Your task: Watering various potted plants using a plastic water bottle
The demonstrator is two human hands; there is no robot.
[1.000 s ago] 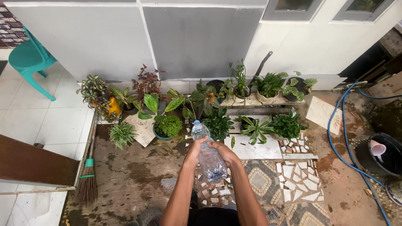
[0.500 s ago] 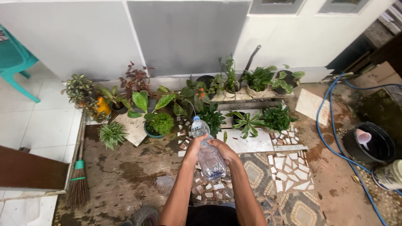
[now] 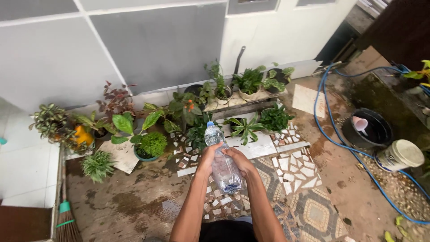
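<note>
Left hand (image 3: 207,157): closed around the clear plastic bottle (image 3: 221,164), at its upper part.
Right hand (image 3: 239,160): wrapped on the bottle's other side.
Bottle: blue-capped, tilted away over the mosaic floor (image 3: 309,206); contents hard to tell.
Beyond: potted plants (image 3: 150,144) along the wall.
Right: black bucket (image 3: 368,128) holding a pink cup (image 3: 359,123); white pail (image 3: 400,155) beside it.

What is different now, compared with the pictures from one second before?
The view turned to the right: the turquoise chair is gone from sight, and a white bucket now shows beside the black tub. Both hands, left hand and right hand, hold the clear plastic bottle the same way as before, blue cap pointing at the potted plants. Nothing was let go.
</note>
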